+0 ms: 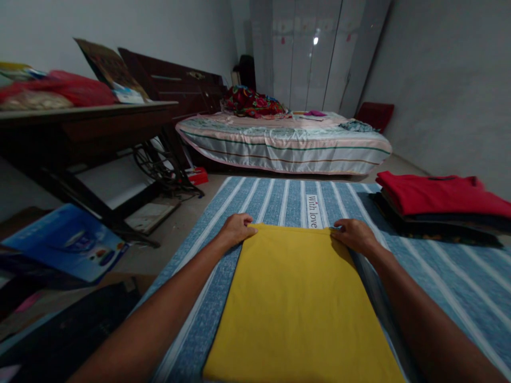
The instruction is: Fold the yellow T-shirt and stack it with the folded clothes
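Note:
A yellow garment (299,298), folded into a long panel, lies flat on a blue-and-white striped cloth (275,197) in front of me. My left hand (236,229) pinches its far left corner between thumb and fingers. At the far right corner, my right hand (354,234) grips the edge in the same way. Between the two hands the far edge runs nearly straight, just below the printed words "With love". The near end of the garment passes out of the bottom of the view.
On the right stands a stack of folded clothes with a red garment (443,194) on top. A wooden table (120,114) with an iron wheel beneath is at the left, above a blue box (72,242). A bed (287,143) and a wardrobe (307,58) stand behind.

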`<state>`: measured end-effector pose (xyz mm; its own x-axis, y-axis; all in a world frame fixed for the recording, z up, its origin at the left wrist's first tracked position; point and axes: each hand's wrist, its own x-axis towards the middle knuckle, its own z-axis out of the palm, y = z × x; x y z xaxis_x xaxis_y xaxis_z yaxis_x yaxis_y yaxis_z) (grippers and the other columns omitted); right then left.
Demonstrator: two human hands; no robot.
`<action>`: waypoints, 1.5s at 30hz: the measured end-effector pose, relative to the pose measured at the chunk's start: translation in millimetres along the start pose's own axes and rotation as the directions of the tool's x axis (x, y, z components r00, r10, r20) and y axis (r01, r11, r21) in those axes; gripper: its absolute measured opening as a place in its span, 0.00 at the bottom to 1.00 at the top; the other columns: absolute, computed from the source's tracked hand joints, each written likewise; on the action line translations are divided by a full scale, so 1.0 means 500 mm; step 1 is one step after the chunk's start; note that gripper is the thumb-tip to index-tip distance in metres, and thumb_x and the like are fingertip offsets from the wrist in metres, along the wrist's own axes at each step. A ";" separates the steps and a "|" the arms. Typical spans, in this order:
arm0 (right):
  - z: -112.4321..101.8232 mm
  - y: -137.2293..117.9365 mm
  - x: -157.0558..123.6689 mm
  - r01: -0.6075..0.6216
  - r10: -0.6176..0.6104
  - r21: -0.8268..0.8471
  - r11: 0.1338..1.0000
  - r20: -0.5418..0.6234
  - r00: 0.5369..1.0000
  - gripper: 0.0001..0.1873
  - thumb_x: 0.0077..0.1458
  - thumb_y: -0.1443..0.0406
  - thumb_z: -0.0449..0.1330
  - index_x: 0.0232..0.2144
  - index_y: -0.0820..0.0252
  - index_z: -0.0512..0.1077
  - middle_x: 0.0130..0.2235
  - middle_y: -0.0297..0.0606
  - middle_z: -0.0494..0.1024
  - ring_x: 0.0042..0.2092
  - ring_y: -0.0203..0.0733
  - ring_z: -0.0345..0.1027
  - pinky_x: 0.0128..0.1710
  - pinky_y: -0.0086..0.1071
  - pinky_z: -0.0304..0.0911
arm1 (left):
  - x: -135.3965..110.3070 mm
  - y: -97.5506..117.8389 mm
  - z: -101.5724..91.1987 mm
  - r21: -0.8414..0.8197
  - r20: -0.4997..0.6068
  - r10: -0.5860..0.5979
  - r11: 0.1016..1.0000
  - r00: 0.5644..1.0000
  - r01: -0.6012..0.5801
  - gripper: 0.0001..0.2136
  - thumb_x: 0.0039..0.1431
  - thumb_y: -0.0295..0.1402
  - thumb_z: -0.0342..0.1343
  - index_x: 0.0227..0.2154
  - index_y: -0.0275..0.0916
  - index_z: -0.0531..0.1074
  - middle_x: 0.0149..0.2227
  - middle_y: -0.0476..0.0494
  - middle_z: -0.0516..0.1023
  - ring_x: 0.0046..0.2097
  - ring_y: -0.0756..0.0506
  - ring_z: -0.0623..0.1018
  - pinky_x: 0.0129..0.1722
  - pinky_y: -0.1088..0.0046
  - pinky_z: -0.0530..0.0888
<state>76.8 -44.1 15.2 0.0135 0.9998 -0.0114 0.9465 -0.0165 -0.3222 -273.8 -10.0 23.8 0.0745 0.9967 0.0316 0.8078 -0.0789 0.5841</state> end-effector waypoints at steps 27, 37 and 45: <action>0.122 -0.094 -0.465 0.571 -0.636 -0.281 0.771 -0.305 0.709 0.25 0.51 0.69 0.54 0.53 0.56 0.63 0.55 0.46 0.69 0.56 0.52 0.62 0.53 0.44 0.60 | -0.306 0.193 0.036 -0.231 0.359 0.661 0.747 0.659 -0.624 0.18 0.61 0.32 0.46 0.52 0.38 0.70 0.60 0.40 0.66 0.62 0.43 0.63 0.62 0.64 0.59; 0.171 -0.118 -0.447 0.488 -0.612 -0.376 0.788 -0.393 0.686 0.23 0.49 0.72 0.47 0.50 0.61 0.63 0.48 0.52 0.74 0.52 0.56 0.66 0.45 0.45 0.65 | -0.225 0.273 0.163 -0.531 0.498 0.752 0.658 0.431 -0.534 0.19 0.59 0.32 0.47 0.51 0.37 0.72 0.58 0.42 0.68 0.60 0.44 0.67 0.59 0.69 0.61; 0.081 -0.128 -0.391 0.628 -0.648 -0.185 0.756 -0.078 0.758 0.11 0.48 0.71 0.56 0.35 0.57 0.70 0.36 0.38 0.78 0.37 0.45 0.73 0.35 0.32 0.66 | -0.208 0.260 0.173 -0.647 0.491 0.689 0.698 0.533 -0.307 0.15 0.56 0.31 0.51 0.45 0.41 0.76 0.55 0.44 0.72 0.57 0.45 0.70 0.58 0.68 0.63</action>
<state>0.6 -238.7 -0.4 -0.5780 0.7688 0.2735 0.7840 0.6162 -0.0754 -126.1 -125.2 26.4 0.8837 0.4675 0.0212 0.1629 -0.3496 0.9226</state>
